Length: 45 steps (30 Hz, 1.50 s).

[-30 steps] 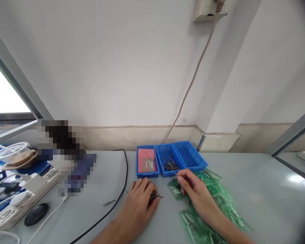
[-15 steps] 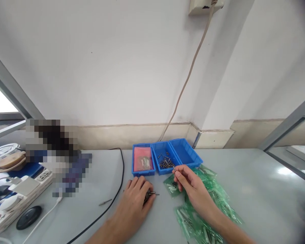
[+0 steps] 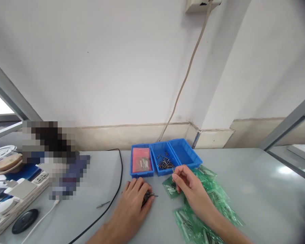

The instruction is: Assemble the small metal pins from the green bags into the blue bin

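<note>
My left hand [image 3: 133, 205] rests on the table with its fingers curled round a dark object [image 3: 144, 200], mostly hidden, from which a thin metal shaft [image 3: 154, 195] sticks out to the right. My right hand [image 3: 189, 184] is closed in a pinch on a small metal pin [image 3: 174, 170], just in front of the middle blue bin [image 3: 165, 172]. Several small metal pins [image 3: 165, 164] lie loose in that bin. Under and beside my right wrist is a pile of green plastic bags [image 3: 217, 189] with metal and white parts inside.
The left blue bin [image 3: 141, 175] holds a red bag [image 3: 139, 156]; the right blue bin [image 3: 185, 150] stands beside the middle one. A metal pin [image 3: 103, 204] lies near a black cable [image 3: 118, 189]. At far left are a power strip [image 3: 40, 183] and a black oval object [image 3: 25, 221].
The view has shifted slightly. My left hand keeps its hold on the dark object, and my right hand stays by the middle bin, its pinching fingers slightly shifted.
</note>
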Tool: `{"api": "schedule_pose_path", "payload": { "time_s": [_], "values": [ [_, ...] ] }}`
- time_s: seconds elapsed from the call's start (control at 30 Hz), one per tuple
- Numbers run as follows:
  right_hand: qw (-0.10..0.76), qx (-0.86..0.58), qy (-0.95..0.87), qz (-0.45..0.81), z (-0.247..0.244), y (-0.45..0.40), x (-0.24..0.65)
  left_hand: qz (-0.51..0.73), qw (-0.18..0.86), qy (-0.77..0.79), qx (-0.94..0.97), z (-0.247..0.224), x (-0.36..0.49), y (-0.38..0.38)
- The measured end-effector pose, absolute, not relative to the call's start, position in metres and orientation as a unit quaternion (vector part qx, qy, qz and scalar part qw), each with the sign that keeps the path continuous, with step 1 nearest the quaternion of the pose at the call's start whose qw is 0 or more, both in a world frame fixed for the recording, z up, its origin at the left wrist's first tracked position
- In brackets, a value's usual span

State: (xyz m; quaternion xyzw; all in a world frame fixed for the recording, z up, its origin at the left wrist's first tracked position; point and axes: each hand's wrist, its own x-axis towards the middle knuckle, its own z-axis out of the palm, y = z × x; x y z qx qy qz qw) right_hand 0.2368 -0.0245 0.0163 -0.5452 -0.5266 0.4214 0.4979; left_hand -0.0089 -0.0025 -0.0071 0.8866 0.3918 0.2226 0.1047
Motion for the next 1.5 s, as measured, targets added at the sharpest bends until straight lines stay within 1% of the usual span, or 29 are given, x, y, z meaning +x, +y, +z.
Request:
{"api": "schedule_pose_path", "payload": {
  "time_s": [0.47, 1.13, 1.37, 1.5],
  "values": [
    [0.491, -0.539, -0.516, 0.451, 0.015, -0.027, 0.236, 0.213, 0.096, 0.382, 0.894, -0.005, -0.01, 0.001],
    [0.489, -0.555, -0.523, 0.423, 0.004, -0.035, 0.242, 0.201, 0.098, 0.377, 0.899, 0.0, -0.012, 0.001],
    [0.507, -0.549, -0.492, 0.446, 0.012, -0.034, 0.24, 0.212, 0.079, 0.372, 0.9, 0.001, -0.014, 0.002],
    [0.51, -0.524, -0.474, 0.491, 0.008, -0.032, 0.239, 0.203, 0.07, 0.374, 0.902, 0.001, -0.014, 0.003]
  ]
}}
